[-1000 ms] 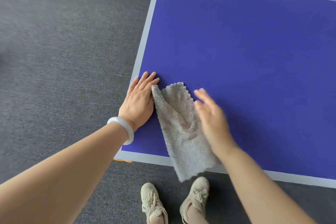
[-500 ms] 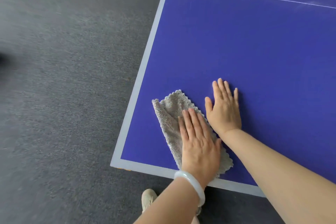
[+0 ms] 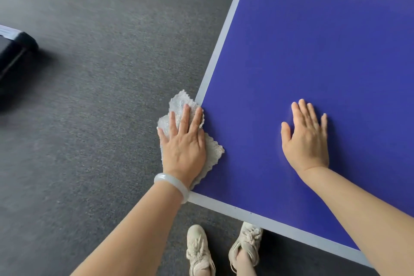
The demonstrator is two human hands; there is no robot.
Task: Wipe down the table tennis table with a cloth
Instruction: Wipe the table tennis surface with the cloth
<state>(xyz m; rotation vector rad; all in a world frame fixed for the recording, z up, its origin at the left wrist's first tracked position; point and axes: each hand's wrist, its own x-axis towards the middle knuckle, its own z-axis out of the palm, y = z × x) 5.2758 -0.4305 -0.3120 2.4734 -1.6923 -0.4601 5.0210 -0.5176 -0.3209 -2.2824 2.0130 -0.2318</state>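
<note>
Wiping near corner: left hand point(image 3: 182, 143) flat, fingers straight, pressing grey cloth point(image 3: 214, 151) overhanging table tennis table point(image 3: 313, 51) side edge; right hand point(image 3: 305, 139) flat, empty, bracing; next probably sweep cloth inboard.

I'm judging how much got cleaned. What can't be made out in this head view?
Head view:
- Cloth: its middle is hidden under the left hand.
- Table: near left corner hidden by the left wrist; far and right parts cut off by the frame.
- Dust or streaks on its top: too fine to tell.
- Dark object on the floor: blurred, cut off at the left edge.
</note>
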